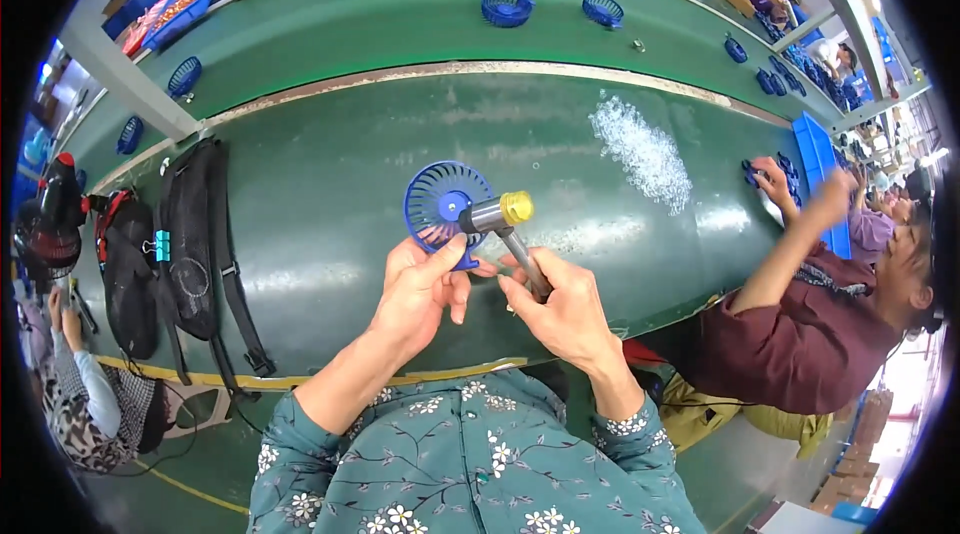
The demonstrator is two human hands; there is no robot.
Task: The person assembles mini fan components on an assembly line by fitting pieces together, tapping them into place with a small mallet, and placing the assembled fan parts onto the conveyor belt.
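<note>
Above the green bench, my left hand (415, 284) is closed on the lower edge of a round blue plastic fan housing (432, 179), its slatted rim facing up. My right hand (568, 309) grips a hammer (490, 215) by its metal handle. The hammer's head, with a yellow face at one end, lies over the housing's right side and hides part of it. Whether the head touches the housing I cannot tell.
A heap of small clear plastic pieces (640, 149) lies on the bench to the right. Black bags with straps (190, 244) lie at the left. A co-worker (800, 334) reaches over the bench at the right, beside a blue tray (820, 174). More blue housings (507, 8) sit on the far belt.
</note>
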